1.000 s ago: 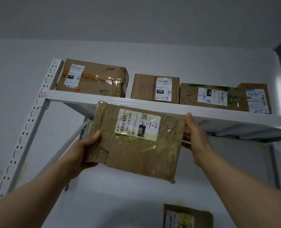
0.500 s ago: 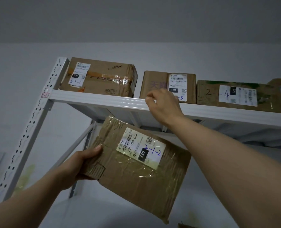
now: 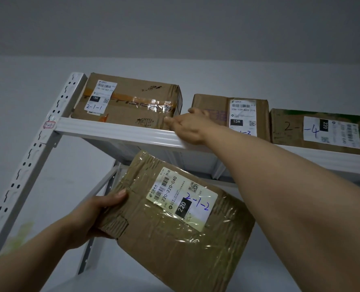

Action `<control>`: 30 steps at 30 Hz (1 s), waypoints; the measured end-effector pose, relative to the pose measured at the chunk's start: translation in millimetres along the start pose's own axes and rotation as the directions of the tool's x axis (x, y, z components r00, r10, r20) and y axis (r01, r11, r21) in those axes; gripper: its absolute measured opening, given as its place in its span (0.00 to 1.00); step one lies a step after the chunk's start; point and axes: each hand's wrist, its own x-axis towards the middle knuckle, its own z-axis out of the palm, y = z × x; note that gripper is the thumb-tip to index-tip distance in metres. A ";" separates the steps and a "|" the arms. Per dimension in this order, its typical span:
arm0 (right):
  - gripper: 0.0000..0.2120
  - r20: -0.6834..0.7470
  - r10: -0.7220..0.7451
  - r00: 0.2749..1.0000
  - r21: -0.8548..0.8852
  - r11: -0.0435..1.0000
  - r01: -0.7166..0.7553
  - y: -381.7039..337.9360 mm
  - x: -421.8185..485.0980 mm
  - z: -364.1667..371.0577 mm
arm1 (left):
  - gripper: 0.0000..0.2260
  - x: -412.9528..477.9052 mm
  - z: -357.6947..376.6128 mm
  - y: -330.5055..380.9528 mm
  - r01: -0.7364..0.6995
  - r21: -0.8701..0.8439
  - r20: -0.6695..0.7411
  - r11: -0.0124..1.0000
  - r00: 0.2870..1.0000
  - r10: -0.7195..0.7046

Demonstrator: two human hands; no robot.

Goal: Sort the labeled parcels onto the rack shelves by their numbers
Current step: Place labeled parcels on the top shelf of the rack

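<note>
My left hand [image 3: 95,216] grips the left edge of a flat brown parcel [image 3: 175,239] marked 2-1-2, held tilted below the top shelf [image 3: 111,129] of the white rack. My right hand [image 3: 187,127] reaches up over the shelf's front edge into the gap between the box marked 2-1-1 [image 3: 132,102] and the box marked 2-1-3 [image 3: 244,116]. Its fingers are stretched left and touch the right end of the 2-1-1 box. A box marked 2-1-4 [image 3: 322,129] stands further right on the same shelf.
The rack's perforated white upright [image 3: 33,154] runs down the left side, with a diagonal brace [image 3: 103,186] behind the parcel. A pale wall lies behind the rack and the ceiling is close above the boxes.
My right hand let go of the parcel, rose to the top shelf and slid left to the end of the 2-1-1 box. The parcel dropped lower, held by my left hand alone.
</note>
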 end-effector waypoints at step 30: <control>0.48 0.099 0.163 0.982 -0.326 0.937 -0.123 24.1 -18.4 -9.9 | 0.53 4.2 30.0 -10.4 0.000 -0.091 0.121 0.996 0.993 0.011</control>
